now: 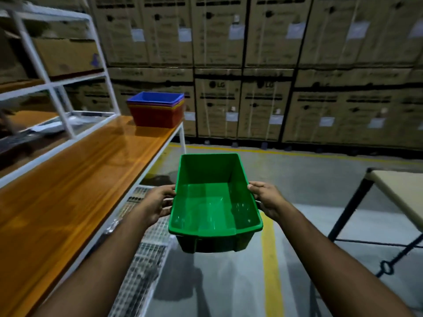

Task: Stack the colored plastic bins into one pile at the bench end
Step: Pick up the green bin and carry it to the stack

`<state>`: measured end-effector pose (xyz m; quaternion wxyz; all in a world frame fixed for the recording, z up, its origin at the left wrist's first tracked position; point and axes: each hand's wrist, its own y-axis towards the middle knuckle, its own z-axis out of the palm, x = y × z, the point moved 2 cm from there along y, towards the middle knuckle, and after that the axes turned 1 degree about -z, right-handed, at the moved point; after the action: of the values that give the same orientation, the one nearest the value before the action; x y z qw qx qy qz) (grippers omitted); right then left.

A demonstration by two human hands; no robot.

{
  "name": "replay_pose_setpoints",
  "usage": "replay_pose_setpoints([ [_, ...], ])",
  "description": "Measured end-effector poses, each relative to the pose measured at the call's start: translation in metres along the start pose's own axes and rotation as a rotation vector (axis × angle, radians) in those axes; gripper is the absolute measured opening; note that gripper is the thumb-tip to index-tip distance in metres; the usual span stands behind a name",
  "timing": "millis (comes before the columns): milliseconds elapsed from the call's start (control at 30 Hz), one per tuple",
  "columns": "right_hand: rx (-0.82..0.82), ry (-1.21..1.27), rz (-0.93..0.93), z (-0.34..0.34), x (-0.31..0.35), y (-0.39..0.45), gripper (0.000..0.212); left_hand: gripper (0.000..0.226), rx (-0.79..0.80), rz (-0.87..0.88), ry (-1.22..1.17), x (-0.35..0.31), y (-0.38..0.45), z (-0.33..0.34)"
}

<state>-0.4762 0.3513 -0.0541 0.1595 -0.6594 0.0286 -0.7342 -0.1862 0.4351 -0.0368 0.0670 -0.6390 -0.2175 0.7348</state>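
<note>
An empty green plastic bin (pixel 214 202) hangs in the air over the floor, beside the bench. My left hand (pixel 158 203) grips its left rim and my right hand (pixel 266 199) grips its right rim. At the far end of the orange-topped bench (pixel 75 179) stands a pile of nested bins (pixel 156 110): a blue one on top, thin purple and yellow rims under it, a red one at the bottom.
A white shelf frame (pixel 57 88) rises along the bench's left side with boxes on it. A wall of stacked cardboard cartons (pixel 274 65) closes the back. A beige table with black legs (pixel 398 188) stands at right. Yellow lines cross the grey floor (pixel 270 259).
</note>
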Motion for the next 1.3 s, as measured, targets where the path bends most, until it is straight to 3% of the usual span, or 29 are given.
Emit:
replay_pose_setpoints([
  [300, -0.149, 0.027, -0.01, -0.061, 0.056, 0.179, 0.025, 0.028, 0.119, 0.021, -0.034, -0.086, 0.215, 0.077],
  [467, -0.209, 0.053, -0.028, -0.089, 0.097, 0.27, 0.022, 0.029, 0.109, 0.018, -0.01, -0.144, 0.307, 0.12],
  [667, -0.209, 0.072, -0.047, -0.122, 0.143, 0.392, 0.024, 0.023, 0.153, -0.001, 0.028, -0.203, 0.425, 0.155],
  [1000, 0.06, 0.11, -0.041, -0.124, 0.268, 0.621, 0.026, 0.024, -0.039, 0.11, -0.068, -0.329, 0.572, 0.177],
  [1100, 0.132, 0.086, -0.058, -0.099, 0.309, 0.685, 0.025, 0.028, -0.089, 0.152, -0.091, -0.376, 0.596, 0.161],
  [1200, 0.252, 0.108, -0.103, -0.055, 0.345, 0.747, 0.01, 0.025, -0.134, 0.203, -0.15, -0.418, 0.614, 0.135],
  [1300, 0.393, 0.097, -0.121, -0.002, 0.38, 0.791, 0.02, 0.025, -0.199, 0.268, -0.167, -0.45, 0.628, 0.099],
])
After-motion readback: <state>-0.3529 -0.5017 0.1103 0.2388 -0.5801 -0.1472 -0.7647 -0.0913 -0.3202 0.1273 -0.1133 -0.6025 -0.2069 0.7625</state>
